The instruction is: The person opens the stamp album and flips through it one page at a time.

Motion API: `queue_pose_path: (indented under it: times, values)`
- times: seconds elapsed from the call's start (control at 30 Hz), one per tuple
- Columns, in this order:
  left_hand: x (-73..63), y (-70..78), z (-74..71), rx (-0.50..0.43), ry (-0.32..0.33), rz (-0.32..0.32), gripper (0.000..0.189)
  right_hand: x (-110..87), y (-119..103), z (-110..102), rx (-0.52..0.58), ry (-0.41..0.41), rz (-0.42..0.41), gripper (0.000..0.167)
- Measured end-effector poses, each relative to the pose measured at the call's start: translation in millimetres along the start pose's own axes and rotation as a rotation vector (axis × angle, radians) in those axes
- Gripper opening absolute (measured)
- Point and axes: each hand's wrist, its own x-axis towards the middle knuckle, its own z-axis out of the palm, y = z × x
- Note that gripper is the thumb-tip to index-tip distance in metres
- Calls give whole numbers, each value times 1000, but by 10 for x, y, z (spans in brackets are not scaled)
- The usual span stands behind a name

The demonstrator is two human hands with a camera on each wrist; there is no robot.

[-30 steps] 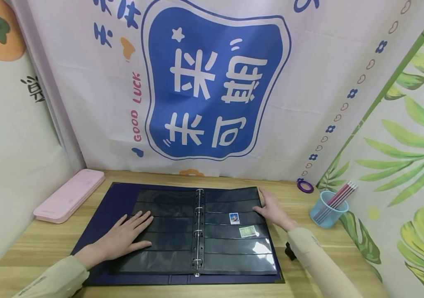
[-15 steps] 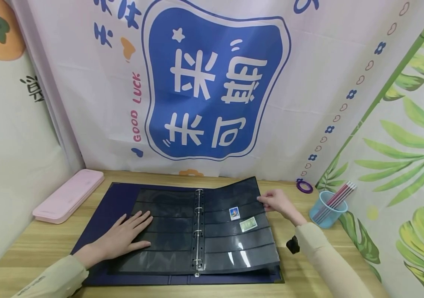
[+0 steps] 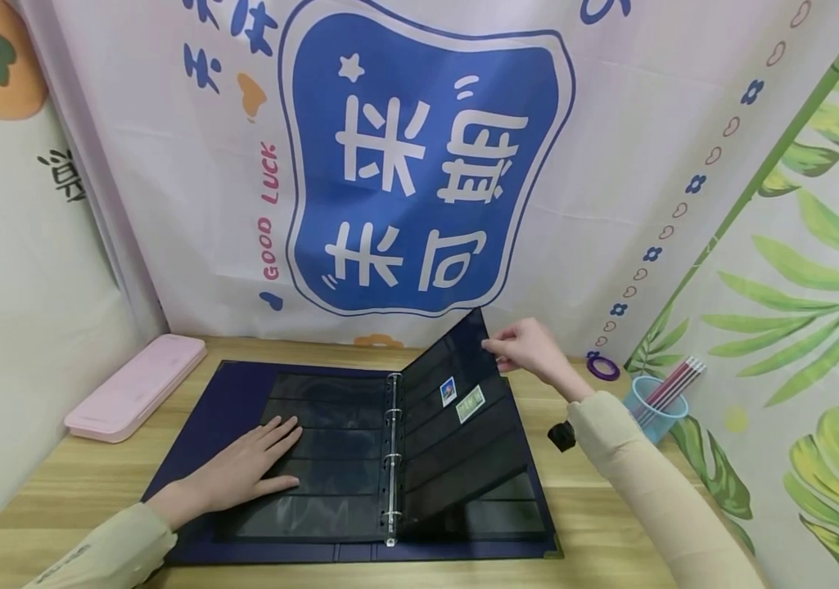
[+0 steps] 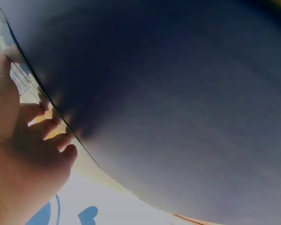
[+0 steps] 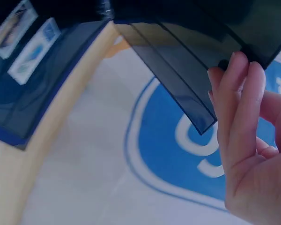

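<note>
A navy ring binder [image 3: 194, 433] of black pocket pages lies spread on the table. My left hand [image 3: 253, 458] rests flat on the left page [image 3: 334, 446], fingers spread. My right hand [image 3: 533, 352] pinches the outer edge of a right-side page [image 3: 441, 466] between thumb and fingers. That page slants up from the metal rings [image 3: 393, 458], with a blue stamp [image 3: 448, 391] and a green stamp [image 3: 471, 404] in its pockets. In the right wrist view, the fingers [image 5: 241, 108] hold the raised page [image 5: 178, 79], and two stamps [image 5: 23, 47] show on the sheet lying beneath.
A pink pencil case [image 3: 139, 384] lies at the back left of the wooden table [image 3: 611, 507]. To the right stand a blue cup [image 3: 658, 417] with several pencils and a purple ring [image 3: 603, 366]. A printed cloth [image 3: 198, 188] hangs close behind the binder.
My right hand has taken hold of the right page's edge and lifted it up and leftward, uncovering part of the sheet beneath. The left hand has stayed in place.
</note>
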Motion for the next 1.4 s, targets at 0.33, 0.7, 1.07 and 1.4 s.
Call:
queue_pose_path:
  times: [0.33,0.7,1.07,1.4]
  values:
    - [10,-6,-3,13,-6,3,81,98,-465,-2,-56,-28,-50,29]
    - [17,12,-54,22,15,34,76,238,-767,187,31,-60,-55,27]
    - [558,721,-560,-77,302,9,38,314,-923,344,50,-80,-52,27]
    - [1000,1453,-1165,-385,385,7,19,340,-1020,401,-5,-46,-112,23]
